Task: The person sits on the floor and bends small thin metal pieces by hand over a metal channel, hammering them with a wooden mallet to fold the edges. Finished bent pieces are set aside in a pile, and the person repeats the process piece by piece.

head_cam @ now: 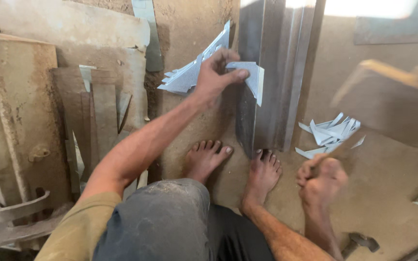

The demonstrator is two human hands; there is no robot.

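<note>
The person's left hand [218,72] reaches forward and pinches a flat, grey triangular sheet-metal offcut [250,77] between thumb and fingertips, the fingers closed on its upper edge. This piece sits against the left face of a long, folded grey sheet-metal channel [272,72], which lies on the dusty brown floor [373,193] with its long axis running away from the person, from the toes up to the top of the view. The triangular piece hangs with its narrow tip pointing down and to the right, ending beside the channel's folded edge. Behind the same hand, a second bundle of pale triangular metal scraps [189,72] fans out, its long axis slanting from lower left to upper right, the sharp end pointing up toward the channel.

The right hand [321,176] is well apart from the left, low and near the body, curled into a fist around a dark, blurred handle [337,147]; what it holds beyond that cannot be told. Both bare feet [262,174] rest at the near end of the channel. A heap of thin metal trimmings [330,133] lies just right of the channel, and rusty flat plates [97,116] lean at the left.
</note>
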